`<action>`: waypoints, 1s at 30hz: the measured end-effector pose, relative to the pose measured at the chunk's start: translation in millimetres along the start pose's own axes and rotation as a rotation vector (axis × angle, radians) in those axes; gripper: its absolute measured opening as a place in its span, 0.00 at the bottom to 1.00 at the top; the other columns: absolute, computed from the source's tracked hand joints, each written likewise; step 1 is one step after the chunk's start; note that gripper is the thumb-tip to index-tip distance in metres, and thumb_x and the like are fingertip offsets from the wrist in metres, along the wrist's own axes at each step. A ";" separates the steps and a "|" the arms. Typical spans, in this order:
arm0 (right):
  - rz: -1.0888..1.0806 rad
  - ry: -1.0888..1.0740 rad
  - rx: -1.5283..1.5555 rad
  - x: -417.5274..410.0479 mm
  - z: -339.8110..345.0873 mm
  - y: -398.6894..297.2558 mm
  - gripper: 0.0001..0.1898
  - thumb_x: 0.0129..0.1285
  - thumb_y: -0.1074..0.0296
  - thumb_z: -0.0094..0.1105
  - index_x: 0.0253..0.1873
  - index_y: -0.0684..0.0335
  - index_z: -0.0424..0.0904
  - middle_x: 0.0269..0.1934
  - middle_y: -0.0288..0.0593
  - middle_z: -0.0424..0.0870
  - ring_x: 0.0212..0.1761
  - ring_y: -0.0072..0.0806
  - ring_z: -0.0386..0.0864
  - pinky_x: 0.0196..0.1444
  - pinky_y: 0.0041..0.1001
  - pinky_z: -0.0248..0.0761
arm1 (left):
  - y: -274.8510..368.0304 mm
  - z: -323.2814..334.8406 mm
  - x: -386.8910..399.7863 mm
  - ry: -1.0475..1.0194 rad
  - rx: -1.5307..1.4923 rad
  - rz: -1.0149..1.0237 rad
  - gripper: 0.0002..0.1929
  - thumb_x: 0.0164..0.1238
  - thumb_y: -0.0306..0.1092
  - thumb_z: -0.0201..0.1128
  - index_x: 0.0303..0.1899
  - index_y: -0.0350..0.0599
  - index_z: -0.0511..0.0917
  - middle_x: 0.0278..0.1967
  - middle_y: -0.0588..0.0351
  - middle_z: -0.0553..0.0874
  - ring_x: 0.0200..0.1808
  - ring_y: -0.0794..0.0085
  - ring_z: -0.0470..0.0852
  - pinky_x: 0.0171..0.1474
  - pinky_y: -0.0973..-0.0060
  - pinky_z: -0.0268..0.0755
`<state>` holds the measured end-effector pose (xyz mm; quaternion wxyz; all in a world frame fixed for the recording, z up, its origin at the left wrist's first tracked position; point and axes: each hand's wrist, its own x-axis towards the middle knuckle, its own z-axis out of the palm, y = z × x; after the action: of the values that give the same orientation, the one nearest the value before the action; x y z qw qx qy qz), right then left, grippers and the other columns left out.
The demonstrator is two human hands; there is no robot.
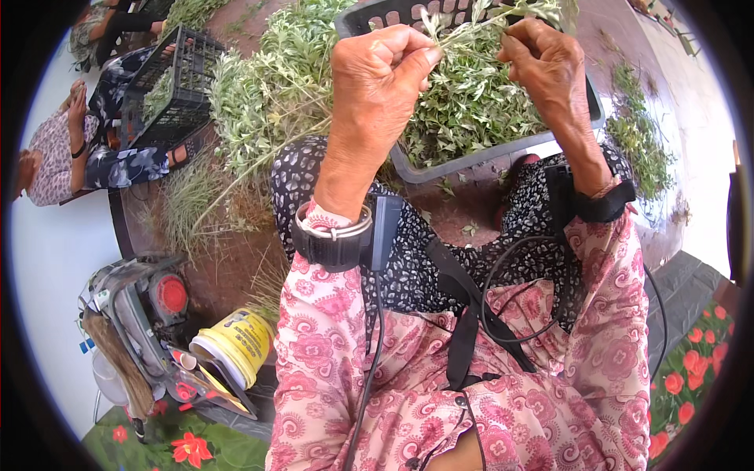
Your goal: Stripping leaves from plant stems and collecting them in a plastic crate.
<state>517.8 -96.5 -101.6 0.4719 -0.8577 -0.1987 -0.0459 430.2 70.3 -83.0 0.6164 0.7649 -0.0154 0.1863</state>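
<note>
My left hand (383, 88) pinches a leafy green sprig (465, 34) between thumb and forefinger, above a dark plastic crate (447, 168). At the sprig's right part is my right hand (542, 70), its thumb and forefinger bent together; whether they grip a leaf cannot be told. Loose picked leaves (465, 118) fill the crate, which stands in front of my knees. Left of the crate lies a big heap of leafy stems (277, 88), one long bare stalk pointing down towards the lower left.
At the upper left a person (59, 147) sits by a black slatted crate (177, 88) holding greenery. A machine with a red round part (171, 294) and a yellow bucket (247, 338) stand lower left. More cut stems (636, 129) lie on the floor at right. Cables hang by both my forearms.
</note>
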 end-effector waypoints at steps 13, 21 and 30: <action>-0.033 -0.254 0.653 -8.7 4.6 -14.8 0.11 0.56 0.67 0.62 0.43 0.65 0.81 0.26 0.35 0.82 0.25 0.18 0.78 0.27 0.17 0.71 | -1.5 -2.5 -0.5 -0.050 -0.036 -0.085 0.06 0.62 0.26 0.56 0.30 0.34 0.78 0.17 0.61 0.75 0.14 0.90 0.63 0.16 0.92 0.51; -0.033 -0.466 0.633 -11.1 3.0 -16.7 0.10 0.59 0.70 0.59 0.44 0.67 0.78 0.29 0.39 0.81 0.27 0.20 0.78 0.28 0.18 0.72 | -1.8 -2.3 0.9 -0.064 -0.116 -0.101 0.06 0.62 0.27 0.57 0.31 0.34 0.78 0.17 0.62 0.75 0.15 0.90 0.63 0.16 0.92 0.50; -0.080 -0.423 0.674 -13.0 6.1 -13.7 0.08 0.59 0.70 0.59 0.40 0.68 0.79 0.25 0.35 0.77 0.22 0.17 0.74 0.24 0.17 0.68 | 0.5 -5.4 1.1 -0.134 -0.358 -0.216 0.06 0.61 0.28 0.59 0.32 0.33 0.78 0.19 0.61 0.76 0.16 0.90 0.65 0.16 0.93 0.50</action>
<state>500.0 -88.8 -97.6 0.6734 -0.6369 -0.3286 0.1814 429.7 75.5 -81.3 0.7563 0.6512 -0.0073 0.0622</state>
